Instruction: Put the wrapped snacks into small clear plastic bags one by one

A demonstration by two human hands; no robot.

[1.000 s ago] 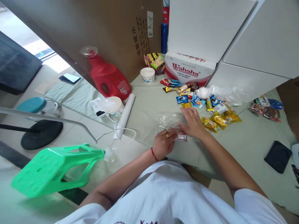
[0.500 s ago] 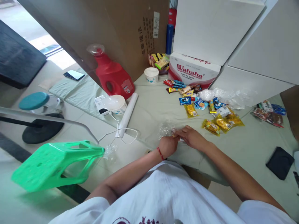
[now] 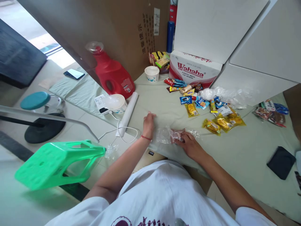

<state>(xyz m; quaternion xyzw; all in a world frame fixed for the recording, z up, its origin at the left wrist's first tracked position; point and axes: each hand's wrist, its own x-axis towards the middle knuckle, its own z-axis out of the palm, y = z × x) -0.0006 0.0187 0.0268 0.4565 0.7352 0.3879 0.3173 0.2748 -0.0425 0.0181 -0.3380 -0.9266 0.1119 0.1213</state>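
A clear plastic bag [image 3: 166, 135] with a reddish snack packet [image 3: 176, 135] inside lies on the pale green cloth [image 3: 235, 150] in front of me. My right hand [image 3: 189, 145] is closed on the bag at the packet. My left hand [image 3: 149, 124] rests to the left of the bag, fingers stretched toward the white roll [image 3: 128, 113], holding nothing. A heap of snack packets [image 3: 207, 108], yellow, blue and red, lies beyond the bag.
A red detergent jug [image 3: 110, 75], a white bowl [image 3: 115, 103] and a paper cup [image 3: 151, 73] stand at the left and back. A Wahaha carton [image 3: 194, 69] and white boxes line the back. A green stool [image 3: 56, 163] lies at the left; a black wallet [image 3: 281, 162] sits at the right.
My left hand let go of the bag and moved left and forward, opening. My right hand stayed on the bag, which now lies more spread out.
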